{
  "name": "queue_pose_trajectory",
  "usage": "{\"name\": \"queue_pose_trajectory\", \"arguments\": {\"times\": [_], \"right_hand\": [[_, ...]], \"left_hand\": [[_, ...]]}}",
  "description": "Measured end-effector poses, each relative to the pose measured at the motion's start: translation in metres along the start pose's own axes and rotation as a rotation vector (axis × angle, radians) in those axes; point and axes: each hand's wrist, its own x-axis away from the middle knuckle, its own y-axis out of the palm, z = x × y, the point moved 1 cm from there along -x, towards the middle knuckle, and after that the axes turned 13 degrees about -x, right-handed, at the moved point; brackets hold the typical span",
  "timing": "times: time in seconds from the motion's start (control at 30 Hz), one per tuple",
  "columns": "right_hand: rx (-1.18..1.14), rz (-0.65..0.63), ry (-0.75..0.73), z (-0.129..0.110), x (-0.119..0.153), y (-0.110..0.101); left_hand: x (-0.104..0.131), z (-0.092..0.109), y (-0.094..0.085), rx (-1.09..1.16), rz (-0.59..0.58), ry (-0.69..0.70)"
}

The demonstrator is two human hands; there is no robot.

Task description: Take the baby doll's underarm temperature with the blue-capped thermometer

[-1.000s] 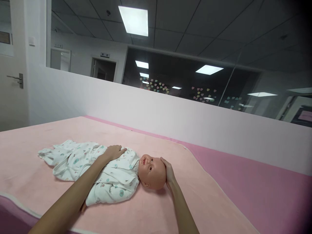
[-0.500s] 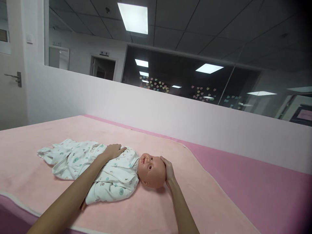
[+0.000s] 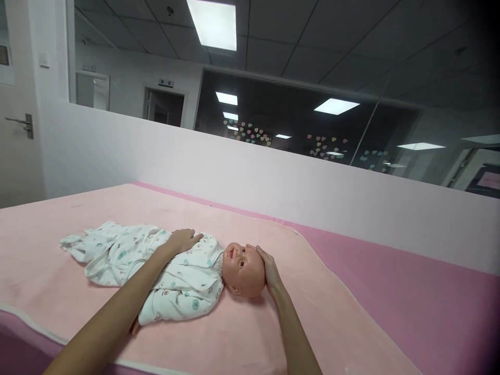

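Note:
A baby doll [image 3: 245,275] in a white printed outfit [image 3: 175,294] lies on its back on a pink mat [image 3: 250,333], head to the right. Across the doll's chest my left hand [image 3: 182,241] rests flat, its fingers extended over the cloth. My right hand [image 3: 270,266] curves against the crown of the doll's head, fingers stretched along it and partly hidden behind it. One small doll hand [image 3: 135,327] shows from the near sleeve, beside my left forearm. The outfit's legs spread flat to the left.
Behind the mat runs a low white wall [image 3: 234,166] with a dark window [image 3: 289,109] above, dotted with heart stickers. A pink padded surface [image 3: 410,281] borders the mat on the right. At the far left is a door with a lever handle [image 3: 27,126].
My right hand has shifted slightly up and over the doll's head, with more fingertips showing on the forehead side. My left hand stays on the chest.

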Motion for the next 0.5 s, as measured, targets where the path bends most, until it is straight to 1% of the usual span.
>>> {"name": "queue_pose_trajectory", "arguments": {"times": [0.07, 0.1, 0.27, 0.5], "right_hand": [[0.018, -0.065, 0.06, -0.002, 0.001, 0.0], [0.025, -0.077, 0.069, -0.004, 0.002, 0.0], [0.058, -0.094, -0.002, -0.011, 0.004, 0.004], [0.238, -0.265, -0.023, -0.028, 0.015, 0.012]], "left_hand": [[0.0, -0.001, 0.0, 0.002, 0.0, -0.004], [0.0, -0.001, 0.001, 0.003, -0.001, -0.005], [0.0, -0.003, 0.001, 0.022, -0.005, 0.0], [0.0, -0.002, 0.0, 0.034, 0.005, 0.01]]}}
